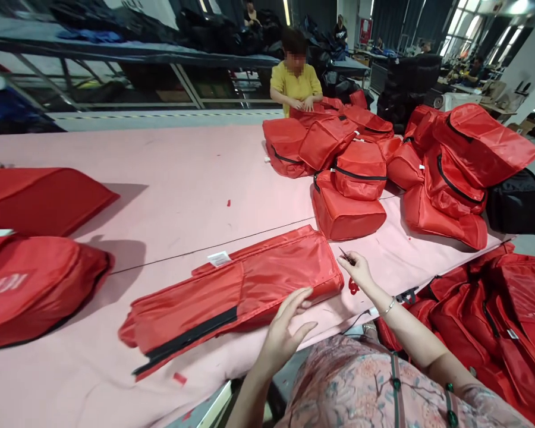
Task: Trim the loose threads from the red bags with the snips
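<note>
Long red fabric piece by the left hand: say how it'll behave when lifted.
The red piece will probably sag and fold: its fabric is wrinkled and slack. Its glossy sheen suggests it may slide a little in the grip.

A pink top [339, 386] fills the bottom of the frame, right of centre — its cloth printed with muted flowers and dark, branch-like lines. Narrow greyish strips [399, 395] run down it, and round, glossy green beads or buttons [452, 418] sit along them. At the lower right, a sleeve [490, 401] in similar cloth ends high on the arm, leaving the forearm bare. A slim, silvery bracelet [389, 305] circles the right wrist — its finer details too small to tell.
</note>
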The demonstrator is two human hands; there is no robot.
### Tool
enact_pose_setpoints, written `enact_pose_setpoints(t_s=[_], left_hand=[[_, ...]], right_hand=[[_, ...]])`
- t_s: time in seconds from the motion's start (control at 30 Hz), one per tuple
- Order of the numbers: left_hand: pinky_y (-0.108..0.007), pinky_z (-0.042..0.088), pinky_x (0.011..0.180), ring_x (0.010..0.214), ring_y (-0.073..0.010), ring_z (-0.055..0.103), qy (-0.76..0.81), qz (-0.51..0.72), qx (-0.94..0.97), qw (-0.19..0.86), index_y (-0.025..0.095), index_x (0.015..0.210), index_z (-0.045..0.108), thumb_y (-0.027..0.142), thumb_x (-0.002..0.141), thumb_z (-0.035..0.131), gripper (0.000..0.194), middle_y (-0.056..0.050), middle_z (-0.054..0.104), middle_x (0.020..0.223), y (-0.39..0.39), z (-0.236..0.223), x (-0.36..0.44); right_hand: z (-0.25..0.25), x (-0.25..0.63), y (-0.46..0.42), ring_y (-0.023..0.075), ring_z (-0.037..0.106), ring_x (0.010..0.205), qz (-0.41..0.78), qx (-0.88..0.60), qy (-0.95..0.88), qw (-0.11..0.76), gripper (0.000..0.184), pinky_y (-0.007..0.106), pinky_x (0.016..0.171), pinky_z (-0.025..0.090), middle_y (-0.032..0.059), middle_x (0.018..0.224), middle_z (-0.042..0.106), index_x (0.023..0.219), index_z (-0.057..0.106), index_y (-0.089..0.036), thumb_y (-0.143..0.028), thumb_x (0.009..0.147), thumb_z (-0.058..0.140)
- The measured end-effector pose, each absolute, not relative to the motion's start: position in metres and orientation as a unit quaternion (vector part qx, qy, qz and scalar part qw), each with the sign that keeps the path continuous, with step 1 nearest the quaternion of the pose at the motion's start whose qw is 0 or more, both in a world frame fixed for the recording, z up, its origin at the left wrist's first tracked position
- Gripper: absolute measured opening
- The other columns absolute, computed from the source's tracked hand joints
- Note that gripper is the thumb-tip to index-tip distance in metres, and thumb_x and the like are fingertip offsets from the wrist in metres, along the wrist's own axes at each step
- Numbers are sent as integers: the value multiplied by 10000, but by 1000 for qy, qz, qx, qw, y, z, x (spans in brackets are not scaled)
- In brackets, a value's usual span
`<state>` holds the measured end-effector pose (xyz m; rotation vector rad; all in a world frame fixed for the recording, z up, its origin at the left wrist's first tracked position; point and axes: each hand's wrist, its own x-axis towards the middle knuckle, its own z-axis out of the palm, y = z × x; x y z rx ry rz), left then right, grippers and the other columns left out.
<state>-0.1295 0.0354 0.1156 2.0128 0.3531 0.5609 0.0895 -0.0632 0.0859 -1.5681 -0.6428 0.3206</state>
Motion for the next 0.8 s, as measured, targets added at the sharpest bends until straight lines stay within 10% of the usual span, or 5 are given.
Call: enact_pose_setpoints(t_s=[0.57, 0.8], left_hand=[[-310, 471, 802, 925, -206, 597, 230, 205, 923, 231, 193, 1112, 574, 238, 831, 471, 303, -86, 615, 1080, 64, 153, -18], [-280, 440, 646, 737, -177, 572, 203, 204, 920, 266, 189, 759, 596, 277, 841, 416, 216, -49, 597, 810, 59, 147, 1]], right_hand=[[93, 82, -37, 25, 256, 388, 411, -511, -145, 741, 396, 174, 387, 171, -100, 497, 386, 706, 491, -179, -418, 526, 749], [91, 83, -41, 36, 308, 441, 375, -516, -135, 758, 401, 179, 430, 220, -84, 533, 423, 719, 517, -163, -429, 529, 748]])
